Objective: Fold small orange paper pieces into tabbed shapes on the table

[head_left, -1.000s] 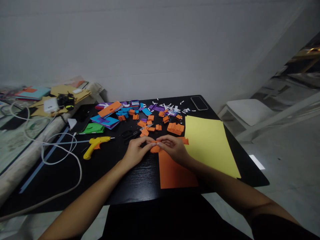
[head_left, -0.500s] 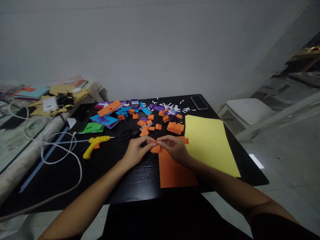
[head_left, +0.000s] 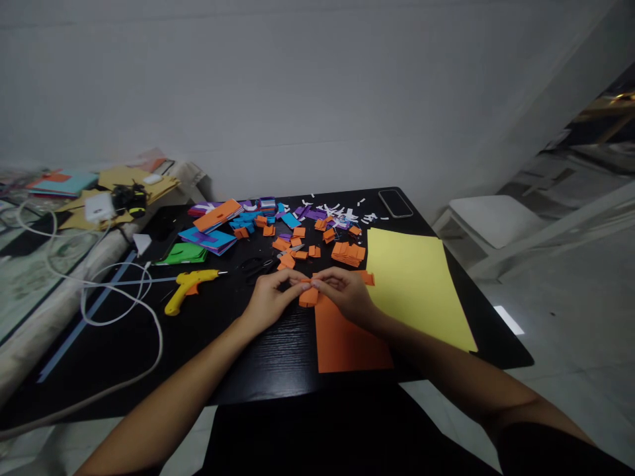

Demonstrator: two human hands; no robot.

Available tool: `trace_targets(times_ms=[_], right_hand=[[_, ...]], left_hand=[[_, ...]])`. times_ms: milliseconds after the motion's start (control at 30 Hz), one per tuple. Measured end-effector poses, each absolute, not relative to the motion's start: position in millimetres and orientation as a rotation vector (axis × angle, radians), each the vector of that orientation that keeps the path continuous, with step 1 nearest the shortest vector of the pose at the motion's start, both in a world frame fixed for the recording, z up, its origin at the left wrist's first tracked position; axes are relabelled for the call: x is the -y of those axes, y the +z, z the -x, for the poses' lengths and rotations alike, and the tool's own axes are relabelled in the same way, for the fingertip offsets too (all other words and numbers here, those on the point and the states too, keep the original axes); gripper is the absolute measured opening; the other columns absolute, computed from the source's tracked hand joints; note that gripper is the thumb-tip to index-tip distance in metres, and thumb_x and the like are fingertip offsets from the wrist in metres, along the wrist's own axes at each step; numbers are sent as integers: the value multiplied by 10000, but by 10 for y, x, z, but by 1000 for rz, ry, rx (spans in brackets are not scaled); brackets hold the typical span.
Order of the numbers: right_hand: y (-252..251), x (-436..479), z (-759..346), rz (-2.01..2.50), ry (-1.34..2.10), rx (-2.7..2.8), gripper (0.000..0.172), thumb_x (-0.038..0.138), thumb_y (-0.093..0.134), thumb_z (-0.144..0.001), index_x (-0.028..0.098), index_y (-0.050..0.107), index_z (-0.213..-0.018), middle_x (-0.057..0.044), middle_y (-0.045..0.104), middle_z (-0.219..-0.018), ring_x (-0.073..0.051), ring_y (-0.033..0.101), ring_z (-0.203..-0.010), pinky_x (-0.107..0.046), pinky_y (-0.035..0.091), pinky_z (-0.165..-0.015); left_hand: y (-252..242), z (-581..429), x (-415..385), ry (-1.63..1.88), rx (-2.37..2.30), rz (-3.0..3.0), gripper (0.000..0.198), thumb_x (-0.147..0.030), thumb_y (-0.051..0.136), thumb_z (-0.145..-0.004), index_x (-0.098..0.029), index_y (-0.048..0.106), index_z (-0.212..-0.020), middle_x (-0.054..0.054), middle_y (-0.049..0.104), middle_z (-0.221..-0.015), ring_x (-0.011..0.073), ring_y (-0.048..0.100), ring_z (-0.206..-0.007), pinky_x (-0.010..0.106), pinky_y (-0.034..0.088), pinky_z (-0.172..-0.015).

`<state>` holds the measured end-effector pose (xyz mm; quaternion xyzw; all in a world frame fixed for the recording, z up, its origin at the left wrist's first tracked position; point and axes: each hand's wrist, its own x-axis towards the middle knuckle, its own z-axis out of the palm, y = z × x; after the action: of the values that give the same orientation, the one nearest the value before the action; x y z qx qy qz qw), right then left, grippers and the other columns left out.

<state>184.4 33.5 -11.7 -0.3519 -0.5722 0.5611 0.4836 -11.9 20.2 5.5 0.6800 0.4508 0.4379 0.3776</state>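
Black wood-grain table point(head_left: 268, 377), pushed against a grey wall point(head_left: 317, 99); read it as a clock face centred on the person's hands, with twelve toward the wall. Yellow paper point(head_left: 414, 284) lies at three o'clock, and a smaller orange sheet point(head_left: 352, 350) at five, partly under the right forearm. At the centre, the left hand point(head_left: 270, 297) and right hand point(head_left: 347, 294) come together, fingertips and thumbs pinching a small folded orange paper piece point(head_left: 308, 298) beside the orange sheet's upper left edge; whether the piece touches the table, I cannot tell. A yellow hot-glue gun point(head_left: 191, 287) rests at nine o'clock, its nozzle toward the hands. Black-handled scissors point(head_left: 255, 267) sit at ten, a smartphone point(head_left: 395, 203) between one and two near the far edge, a neat orange paper stack point(head_left: 348, 254) at two, and white paper snippets point(head_left: 342, 213) at one.
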Motion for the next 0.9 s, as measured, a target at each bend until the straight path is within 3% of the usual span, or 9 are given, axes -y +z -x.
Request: trace_targets(times_ms=[400, 667, 900], right_hand=[[-189, -339, -1857, 909, 1146, 1509, 197, 399, 765, -835, 209, 748, -881, -51, 779, -867, -197, 738, -804, -346, 605, -771], [-157, -317, -1839, 913, 1195, 1498, 265, 460, 765, -831, 204, 733, -890, -58, 776, -878, -199, 738, -821, -350, 610, -780], [-161, -317, -1843, 892, 1169, 1543, 208, 418, 718, -871, 212, 703, -892, -48, 753, -867, -188, 723, -807, -338, 591, -758]], left_hand=[[88, 114, -181, 1058, -1165, -1838, 226, -391, 677, -935, -183, 763, -958, 30, 763, -841, 151, 681, -750, 241, 521, -686], [91, 131, -179, 1064, -1195, -1986, 241, -378, 611, -981, -182, 749, -961, 28, 750, -854, 154, 671, -777, 246, 502, -719], [69, 137, -186, 1069, -1187, -1974, 250, -394, 616, -976, -185, 753, -957, 27, 740, -828, 150, 661, -744, 241, 503, -694]])
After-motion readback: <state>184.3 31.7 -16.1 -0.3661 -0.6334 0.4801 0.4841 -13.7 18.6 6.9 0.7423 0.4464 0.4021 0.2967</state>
